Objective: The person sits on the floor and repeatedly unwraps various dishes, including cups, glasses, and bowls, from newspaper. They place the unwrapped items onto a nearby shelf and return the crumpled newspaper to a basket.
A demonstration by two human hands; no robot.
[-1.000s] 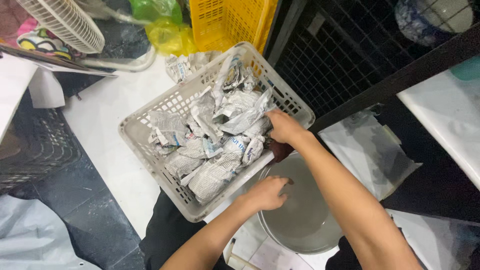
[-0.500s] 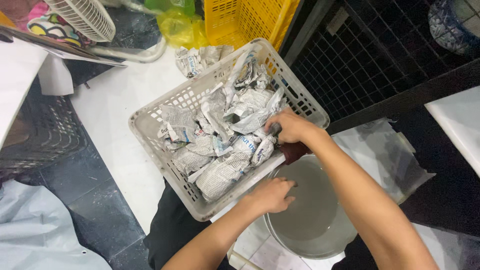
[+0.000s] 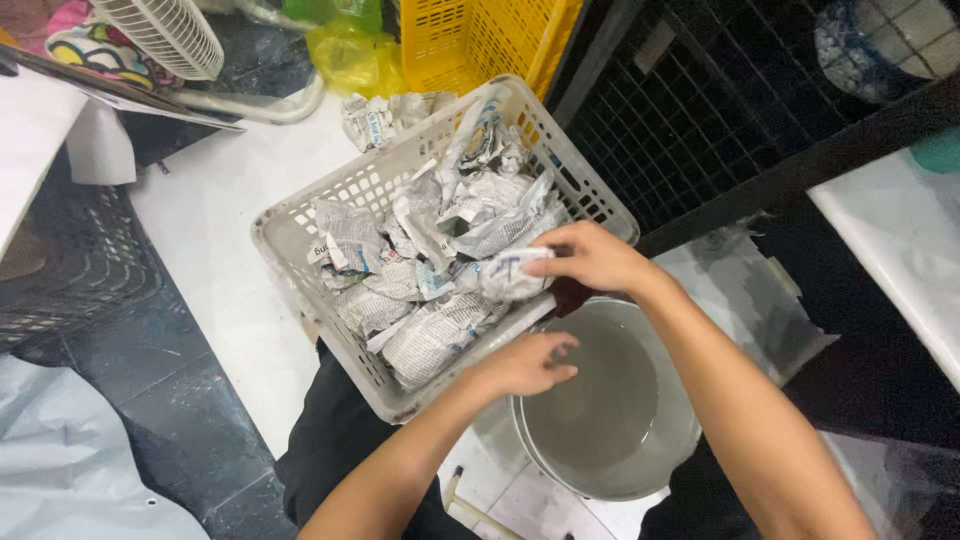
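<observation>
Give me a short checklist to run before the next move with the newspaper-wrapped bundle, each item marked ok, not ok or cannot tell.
1. Right hand has hold of the wrapped bundle: ok, fingers are on its end.
2. Bundle lifted free of the others in the grey basket: cannot tell, it lies just over the pile.
3. Left hand empty: ok, it holds nothing, near the basket's lower rim.
4. Metal basin open beside the basket: ok, nothing visible inside.
5. Dark thing under the right hand identified: cannot tell, mostly hidden.
</observation>
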